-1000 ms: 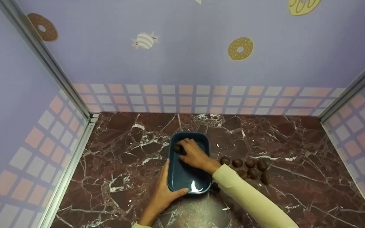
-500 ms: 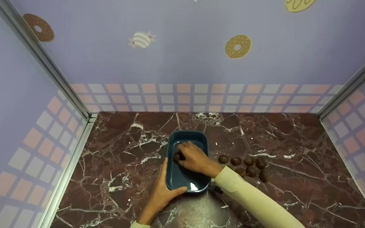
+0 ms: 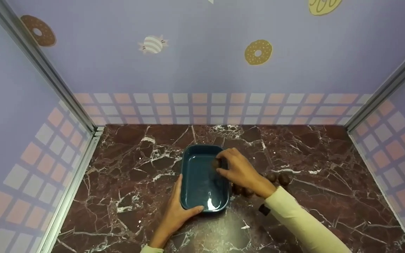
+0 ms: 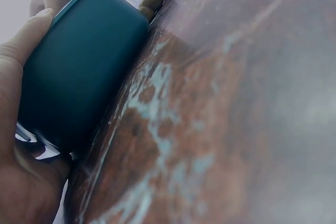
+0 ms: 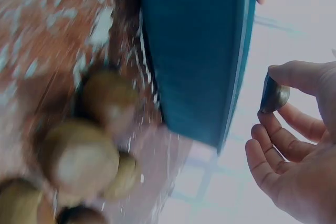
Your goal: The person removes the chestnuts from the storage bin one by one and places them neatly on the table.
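Note:
A deep blue-green rectangular baking dish (image 3: 197, 186) stands on the marbled tabletop. My left hand (image 3: 178, 211) grips its near left corner, thumb over the near rim and fingers along the left wall; the left wrist view shows the thumb on the dish's (image 4: 86, 61) edge. Over the right rim, my right hand (image 3: 241, 170) pinches a brown chestnut (image 3: 216, 164), blurred in the head view. Up close in the right wrist view, the chestnut (image 5: 275, 95) sits between thumb and fingertips, above the dish's wall (image 5: 194, 51).
Several chestnuts (image 3: 284, 179) lie right of the dish, partly hidden under the right forearm. Closer up, the right wrist view has these chestnuts (image 5: 79, 156) beside the dish. A patterned purple wall (image 3: 202, 63) bounds the back, with side walls left and right.
My right hand has moved from inside the dish to its right rim, the chestnut coming along in its fingers. The left hand keeps its grip at the corner.

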### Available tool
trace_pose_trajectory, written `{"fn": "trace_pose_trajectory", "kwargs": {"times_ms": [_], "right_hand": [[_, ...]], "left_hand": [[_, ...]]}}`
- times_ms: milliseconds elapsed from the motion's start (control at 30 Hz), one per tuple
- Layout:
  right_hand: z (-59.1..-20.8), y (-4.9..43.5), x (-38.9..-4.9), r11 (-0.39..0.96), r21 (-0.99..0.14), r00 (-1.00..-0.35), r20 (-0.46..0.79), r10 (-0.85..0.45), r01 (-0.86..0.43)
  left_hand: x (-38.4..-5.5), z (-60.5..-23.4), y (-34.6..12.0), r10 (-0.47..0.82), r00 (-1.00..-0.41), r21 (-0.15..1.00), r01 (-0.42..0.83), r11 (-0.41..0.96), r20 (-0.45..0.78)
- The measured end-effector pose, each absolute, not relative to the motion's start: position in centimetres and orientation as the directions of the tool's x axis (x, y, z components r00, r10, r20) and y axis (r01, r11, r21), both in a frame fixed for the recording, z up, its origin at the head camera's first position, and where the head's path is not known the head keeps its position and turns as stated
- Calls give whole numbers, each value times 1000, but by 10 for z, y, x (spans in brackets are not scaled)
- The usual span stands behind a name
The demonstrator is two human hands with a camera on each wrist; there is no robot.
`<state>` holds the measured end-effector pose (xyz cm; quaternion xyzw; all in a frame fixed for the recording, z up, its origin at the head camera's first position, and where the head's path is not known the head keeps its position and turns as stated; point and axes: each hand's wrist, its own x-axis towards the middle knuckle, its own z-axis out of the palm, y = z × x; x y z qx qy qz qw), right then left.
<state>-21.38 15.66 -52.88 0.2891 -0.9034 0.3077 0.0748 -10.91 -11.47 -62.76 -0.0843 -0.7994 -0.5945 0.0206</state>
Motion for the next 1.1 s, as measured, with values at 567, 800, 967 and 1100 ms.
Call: {"fn": "trace_pose_trajectory", "kwargs": {"times_ms": [567,800,967,1100], "right_hand": [[-544,229,-203,667,-615,-907,295,-301,-421],[-554,270,-195,693,-637,-938,293,-187,-337],[-563,303,-187,716,-627,-941,314,-127,-306],[-568,327,-178,733,-632,-955,287,-80,-251]], "left_hand": [[-109,-626,-114,111,-987,950,147,275,121],[-109,-626,-113,109,-987,947,146,287,119],[-108,-625,-114,108,-987,941,144,306,116],[-108,-625,-115,106,-988,940,136,311,108]]}}
